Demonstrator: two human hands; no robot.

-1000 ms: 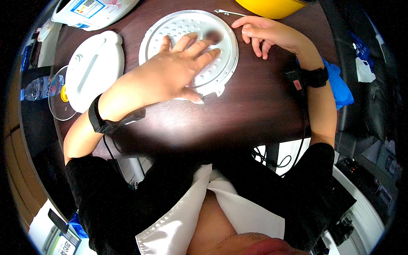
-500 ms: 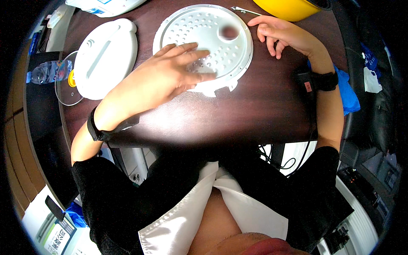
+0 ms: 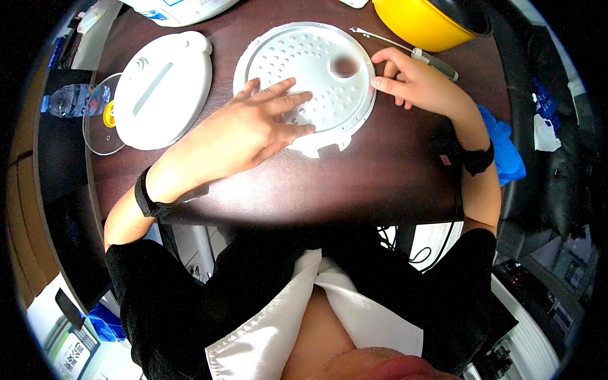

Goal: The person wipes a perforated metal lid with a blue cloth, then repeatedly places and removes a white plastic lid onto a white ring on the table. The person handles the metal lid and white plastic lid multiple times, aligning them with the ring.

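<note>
A round, silvery-white dimpled lid plate (image 3: 288,54) lies on the dark table, with a round hole near its right side and a white tabbed edge below. My left hand (image 3: 263,123) rests over its lower left part, palm down, fingers spread. At the plate's right rim is my right hand (image 3: 418,85); thumb and forefinger are apart with their tips at the edge, the other fingers curled loosely. Beyond that hand lies a screwdriver (image 3: 437,65) with a grey handle and long thin shaft.
To the left lies a white oval cover (image 3: 164,95) with a slot, overlapping a glass lid (image 3: 98,136) with a yellow knob. A plastic bottle (image 3: 69,101) lies farther left. A yellow pot (image 3: 411,25) stands far right, a white container (image 3: 183,9) far left. Blue material (image 3: 506,145) sits beside my right forearm.
My right hand has moved left to the plate's rim. The left hand stays spread on the plate. The view has shifted, so more of the screwdriver and yellow pot shows.
</note>
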